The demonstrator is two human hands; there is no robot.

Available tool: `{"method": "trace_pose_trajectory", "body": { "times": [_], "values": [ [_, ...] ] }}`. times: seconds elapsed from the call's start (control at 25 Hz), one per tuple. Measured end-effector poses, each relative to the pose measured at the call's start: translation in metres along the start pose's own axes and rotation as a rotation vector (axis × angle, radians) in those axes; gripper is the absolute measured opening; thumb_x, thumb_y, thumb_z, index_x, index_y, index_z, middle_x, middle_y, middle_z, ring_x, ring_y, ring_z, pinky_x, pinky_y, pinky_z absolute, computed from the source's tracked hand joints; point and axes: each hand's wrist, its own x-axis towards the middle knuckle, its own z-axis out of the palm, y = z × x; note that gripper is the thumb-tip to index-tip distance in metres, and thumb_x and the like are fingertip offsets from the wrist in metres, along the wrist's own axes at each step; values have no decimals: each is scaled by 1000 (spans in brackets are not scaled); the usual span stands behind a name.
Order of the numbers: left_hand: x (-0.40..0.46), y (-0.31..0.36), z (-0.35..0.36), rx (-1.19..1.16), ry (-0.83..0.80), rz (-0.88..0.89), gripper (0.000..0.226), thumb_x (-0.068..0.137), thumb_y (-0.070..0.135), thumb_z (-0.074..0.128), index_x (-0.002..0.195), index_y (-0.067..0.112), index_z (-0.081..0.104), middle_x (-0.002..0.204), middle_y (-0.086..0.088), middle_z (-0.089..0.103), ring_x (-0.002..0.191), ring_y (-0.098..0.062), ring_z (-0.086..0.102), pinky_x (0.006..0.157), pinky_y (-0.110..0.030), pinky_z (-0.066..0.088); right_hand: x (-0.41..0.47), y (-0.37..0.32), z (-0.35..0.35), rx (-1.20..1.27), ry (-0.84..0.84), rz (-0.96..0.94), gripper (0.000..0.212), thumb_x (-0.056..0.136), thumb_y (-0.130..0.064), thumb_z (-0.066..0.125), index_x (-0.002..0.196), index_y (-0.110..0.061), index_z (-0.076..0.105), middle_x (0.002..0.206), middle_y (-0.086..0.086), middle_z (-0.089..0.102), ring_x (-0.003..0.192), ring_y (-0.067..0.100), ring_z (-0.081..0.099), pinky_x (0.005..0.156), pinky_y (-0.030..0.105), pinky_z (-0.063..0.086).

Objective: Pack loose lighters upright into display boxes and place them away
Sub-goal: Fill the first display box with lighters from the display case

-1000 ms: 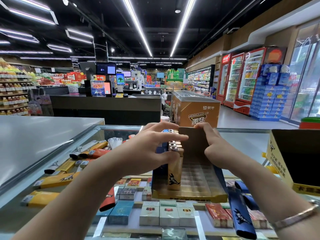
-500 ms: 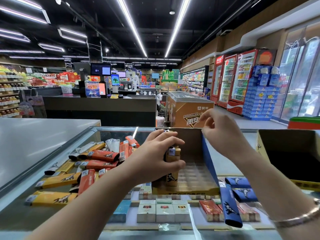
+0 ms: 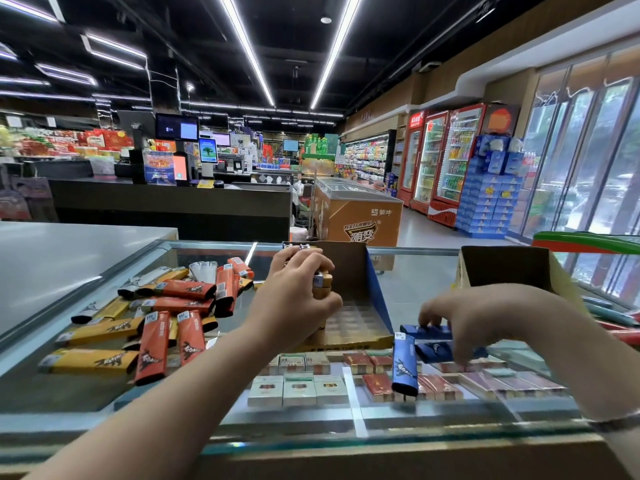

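Observation:
A yellow and blue display box (image 3: 360,327) stands open on the glass counter. My left hand (image 3: 298,299) grips a cluster of upright lighters (image 3: 322,282) at the box's left side. To the right of the box, my right hand (image 3: 471,323) reaches down with curled fingers onto blue lighters (image 3: 429,341) lying flat. One blue lighter (image 3: 404,365) lies apart in front. A heap of loose orange and yellow lighters (image 3: 166,317) lies on the glass to the left.
A second open cardboard box (image 3: 512,268) stands at the right. Cigarette packs (image 3: 298,386) show under the glass counter (image 3: 69,386). A grey counter (image 3: 62,258) lies at the left. Beyond are a checkout desk, a freezer and drink fridges.
My right hand has dropped from the box's back flap down to the blue lighters at the right. My left hand stays on the upright lighters. The view has turned left, showing more of the loose heap.

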Motion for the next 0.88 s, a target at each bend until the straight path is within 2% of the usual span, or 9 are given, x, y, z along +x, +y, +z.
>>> {"method": "trace_pose_trajectory", "body": {
  "times": [0.12, 0.24, 0.32, 0.44, 0.52, 0.6, 0.64, 0.76, 0.88],
  "values": [
    [-1, 3, 2, 2, 33, -30, 37, 78, 35, 60, 114, 30, 52, 137, 13, 43, 133, -9, 16, 88, -24, 26, 6, -1, 9, 48, 38, -21, 51, 79, -6, 64, 123, -22, 45, 112, 0, 52, 93, 16, 51, 57, 17, 41],
    [-5, 2, 0, 3, 74, -30, 35, 77, 34, 62, 111, 30, 54, 133, 13, 47, 130, -9, 22, 85, -24, 30, 11, 0, 19, 163, 94, -48, 29, 82, -18, 61, 105, -24, 44, 92, -4, 51, 74, 10, 50, 49, 16, 38],
    [-8, -1, -2, 8, 90, -22, 34, 76, 35, 62, 109, 31, 55, 129, 12, 49, 127, -9, 25, 82, -26, 33, 16, 0, 29, 245, 201, -52, 19, 85, -23, 58, 98, -25, 44, 85, -6, 50, 69, 8, 47, 49, 17, 38],
    [-10, -2, -5, 28, 86, -23, 39, 71, 44, 54, 108, 32, 55, 126, 13, 50, 125, -9, 29, 80, -26, 33, 28, 1, 37, 332, 409, -53, 12, 83, -16, 55, 90, -21, 47, 80, -3, 50, 67, 10, 45, 55, 22, 37],
    [-11, -3, -6, 41, 84, -25, 43, 67, 46, 49, 108, 33, 55, 126, 13, 50, 124, -9, 30, 78, -26, 33, 26, 1, 32, 518, 470, -26, 13, 80, -12, 59, 83, -18, 48, 76, 0, 50, 62, 13, 45, 53, 24, 37],
    [-11, -3, -5, 41, 86, -23, 44, 67, 47, 48, 108, 34, 55, 125, 13, 51, 123, -8, 30, 76, -26, 33, 19, 0, 25, 674, 419, -17, 20, 79, -17, 68, 83, -17, 49, 74, 5, 53, 56, 15, 48, 45, 23, 38],
    [-11, -4, -5, 39, 88, -23, 43, 67, 47, 48, 108, 34, 55, 125, 14, 51, 123, -8, 31, 76, -26, 33, 14, -3, 23, 679, 356, -18, 25, 77, -23, 72, 85, -15, 49, 73, 6, 56, 53, 15, 50, 42, 22, 39],
    [-10, -5, -5, 35, 90, -22, 43, 67, 47, 49, 108, 34, 55, 125, 14, 51, 123, -8, 31, 77, -27, 34, 6, -15, 21, 519, 175, -29, 39, 71, -38, 76, 88, -13, 51, 76, 6, 60, 54, 14, 52, 41, 22, 41],
    [-10, -5, -6, 23, 81, -17, 42, 69, 45, 51, 110, 34, 55, 126, 14, 51, 124, -9, 30, 79, -27, 34, 9, -24, 20, 408, 181, -37, 33, 71, -30, 75, 89, -17, 51, 78, 3, 57, 58, 13, 52, 41, 21, 39]
  ]
}}
